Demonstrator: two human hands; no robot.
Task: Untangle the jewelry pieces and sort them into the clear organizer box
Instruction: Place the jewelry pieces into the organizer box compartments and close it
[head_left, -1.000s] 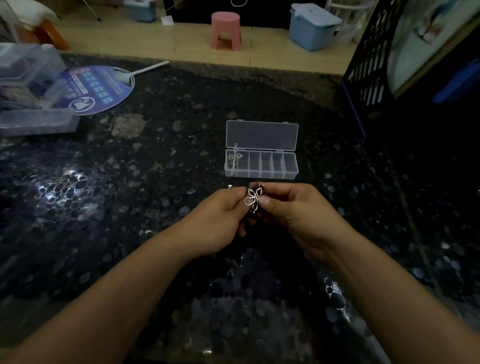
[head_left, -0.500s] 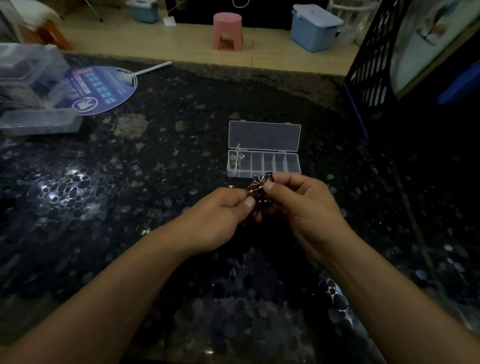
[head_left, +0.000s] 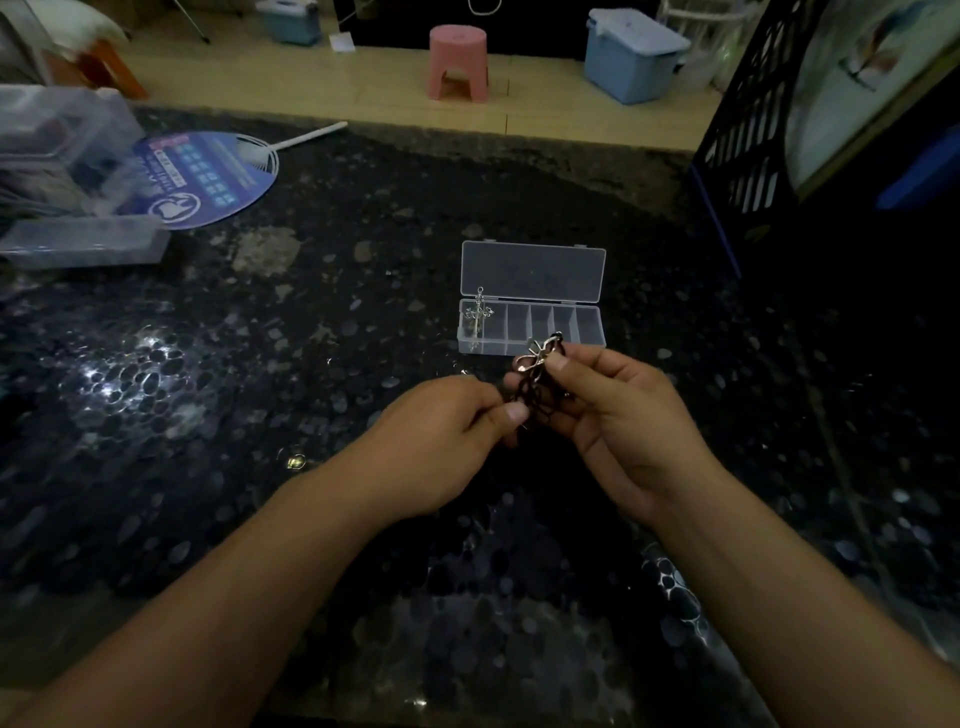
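A clear organizer box (head_left: 584, 327) lies open on the dark speckled counter, lid flipped back, with several small compartments. A silver cross pendant (head_left: 479, 314) sits in its leftmost compartment. Just in front of the box my right hand (head_left: 613, 415) pinches a silver looped pendant (head_left: 537, 356) between thumb and fingers. A dark cord (head_left: 530, 397) hangs from the pendant, and my left hand (head_left: 441, 436) pinches that cord at its lower end. Both hands are raised a little above the counter.
A blue hand fan (head_left: 205, 176) and clear plastic containers (head_left: 78, 239) lie at the far left. A black lattice rack (head_left: 748, 135) stands at the right. A small shiny piece (head_left: 296, 461) lies on the counter left of my left forearm.
My right hand has lifted the looped pendant up and toward the box. The left hand has stayed lower, so the dark cord now stretches between the two hands.
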